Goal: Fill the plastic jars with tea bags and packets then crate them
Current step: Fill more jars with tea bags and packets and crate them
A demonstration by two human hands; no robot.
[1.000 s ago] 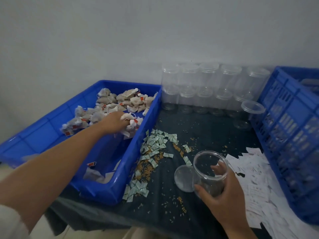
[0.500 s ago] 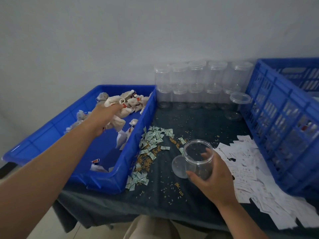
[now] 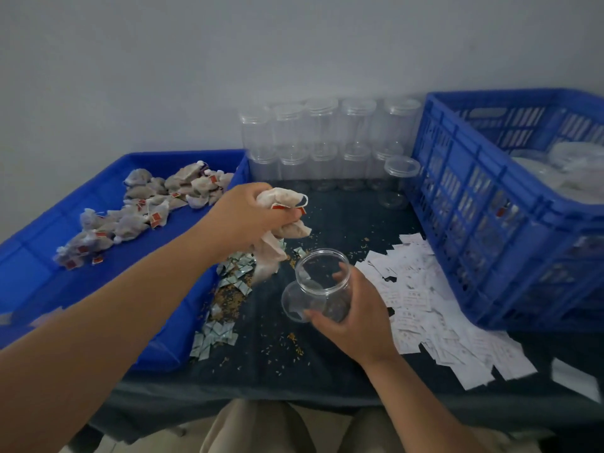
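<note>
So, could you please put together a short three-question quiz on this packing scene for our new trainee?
1. True or false: the left hand grips a bunch of tea bags.
2. Multiple choice: the jar held by the right hand is A) full of tea bags, B) open, with no tea bags in it, C) capped with a lid.
3. Fill in: the white paper slips lie on the table between the held jar and the blue ____.

Key: 1 true; 2 B; 3 crate.
</note>
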